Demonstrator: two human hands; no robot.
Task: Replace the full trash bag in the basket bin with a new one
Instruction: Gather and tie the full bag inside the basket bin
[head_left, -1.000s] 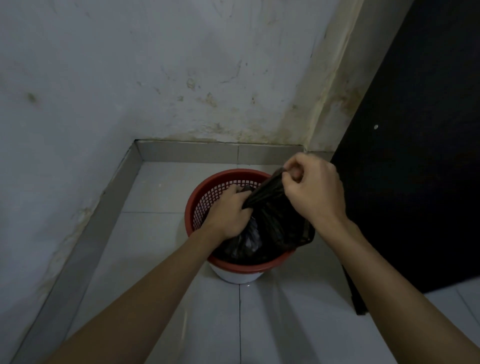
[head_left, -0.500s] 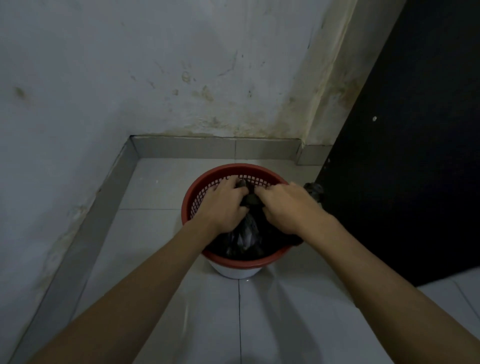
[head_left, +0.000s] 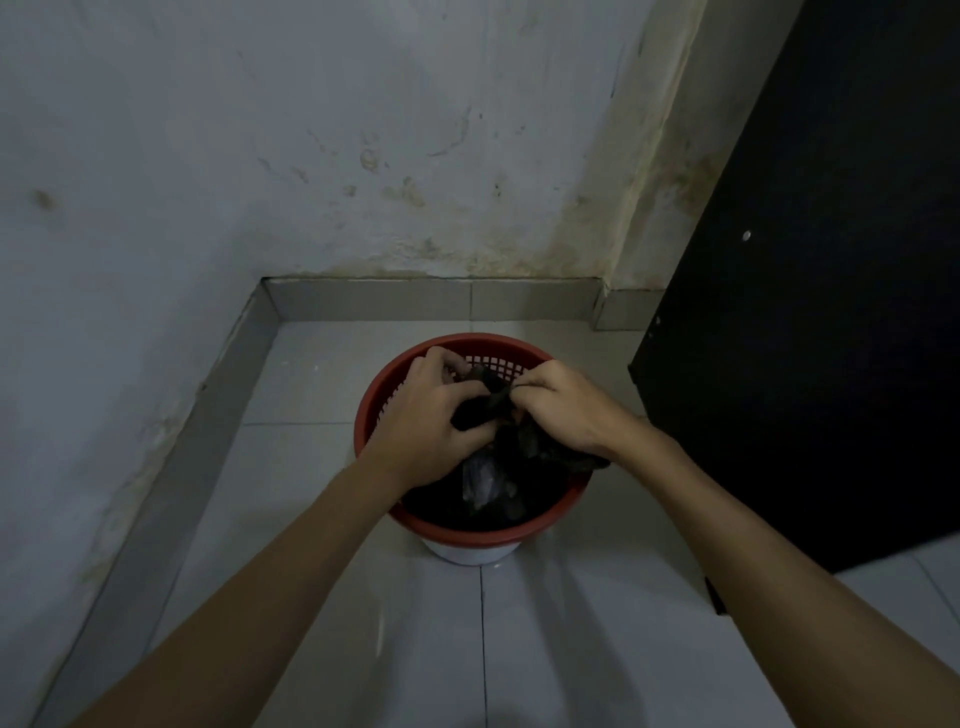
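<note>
A red mesh basket bin (head_left: 457, 531) with a white base stands on the tiled floor in the room's corner. Inside it sits a black trash bag (head_left: 511, 457), bunched at the top, with a pale crumpled item showing through lower down. My left hand (head_left: 431, 415) grips the gathered bag top from the left, fingers curled over it. My right hand (head_left: 563, 405) pinches the same twisted strip of bag from the right. Both hands are over the bin's mouth, close together.
A stained white wall (head_left: 363, 156) closes the back and left, with a grey tile skirting (head_left: 431, 299) along its foot. A black panel or door (head_left: 810, 312) stands close on the right of the bin. Pale floor tiles (head_left: 545, 649) lie in front.
My right hand has come down from a raised pull on the bag to the bin's mouth. Both hands now work the bag top between them, slightly further apart than half a second ago.
</note>
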